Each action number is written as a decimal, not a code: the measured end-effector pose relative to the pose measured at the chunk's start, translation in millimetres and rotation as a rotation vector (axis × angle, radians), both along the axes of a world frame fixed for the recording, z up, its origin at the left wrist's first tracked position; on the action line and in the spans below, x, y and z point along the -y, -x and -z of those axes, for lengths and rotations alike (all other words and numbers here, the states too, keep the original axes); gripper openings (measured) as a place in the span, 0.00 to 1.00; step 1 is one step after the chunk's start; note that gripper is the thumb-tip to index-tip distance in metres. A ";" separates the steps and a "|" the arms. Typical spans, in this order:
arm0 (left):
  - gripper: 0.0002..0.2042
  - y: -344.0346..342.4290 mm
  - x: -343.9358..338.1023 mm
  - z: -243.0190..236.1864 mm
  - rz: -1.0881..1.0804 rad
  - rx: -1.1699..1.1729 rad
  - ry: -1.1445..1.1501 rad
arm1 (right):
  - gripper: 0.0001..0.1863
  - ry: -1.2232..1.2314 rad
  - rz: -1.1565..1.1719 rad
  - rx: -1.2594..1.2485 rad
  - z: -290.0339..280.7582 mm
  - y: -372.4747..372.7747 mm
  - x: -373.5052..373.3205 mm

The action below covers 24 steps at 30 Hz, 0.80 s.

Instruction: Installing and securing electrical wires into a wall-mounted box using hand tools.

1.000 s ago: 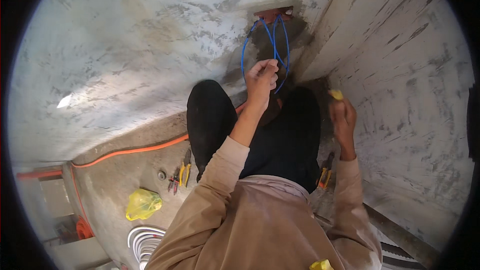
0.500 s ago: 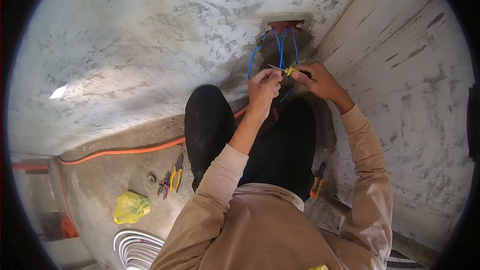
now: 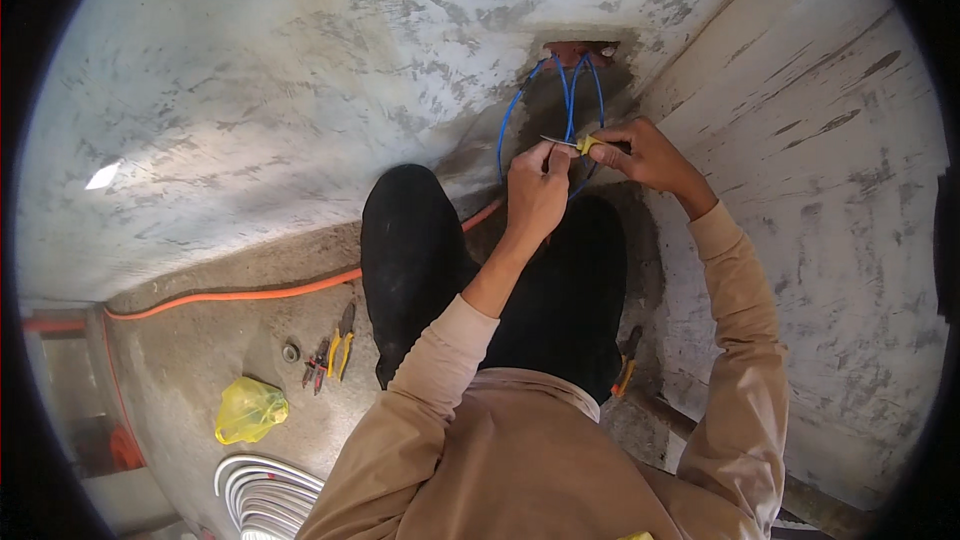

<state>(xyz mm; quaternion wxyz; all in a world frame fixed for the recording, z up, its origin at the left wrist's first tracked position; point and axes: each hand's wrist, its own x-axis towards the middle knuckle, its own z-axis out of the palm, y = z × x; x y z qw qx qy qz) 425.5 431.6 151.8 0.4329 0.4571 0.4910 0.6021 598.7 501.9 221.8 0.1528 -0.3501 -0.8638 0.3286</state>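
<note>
Several blue wires (image 3: pixel 570 105) come out of a reddish wall box (image 3: pixel 578 48) set low in the rough wall and loop down toward me. My left hand (image 3: pixel 537 198) pinches a blue wire between thumb and fingertips. In my right hand (image 3: pixel 655 155) is a knife with a yellow and black handle (image 3: pixel 588 144). Its thin blade reaches left across the wire, right at my left fingertips. The exact contact of blade and wire is partly hidden by my fingers.
On the concrete floor to the left lie yellow-handled pliers (image 3: pixel 342 350), red-and-black pliers (image 3: pixel 318 365), a roll of tape (image 3: pixel 290 352), a yellow plastic bag (image 3: pixel 250 410) and coiled white conduit (image 3: pixel 262 495). An orange hose (image 3: pixel 250 295) runs along the wall. Another tool (image 3: pixel 626 370) lies right of my leg.
Both hands remain together at the wire, with the knife still across it. My left hand has turned slightly, its back now more toward me. The whole view has shifted a little.
</note>
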 end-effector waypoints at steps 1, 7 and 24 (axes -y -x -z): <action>0.16 -1.7 -0.4 -1.0 -0.097 -0.163 -0.132 | 0.23 0.022 0.020 -0.001 0.9 -0.9 -0.4; 0.24 -8.7 5.0 -11.8 0.002 -0.245 -0.091 | 0.22 -0.185 -0.010 -0.069 11.4 -8.6 -7.5; 0.26 -7.8 2.6 -11.4 -0.011 -0.249 -0.112 | 0.18 -0.202 -0.003 -0.034 0.4 -6.7 0.1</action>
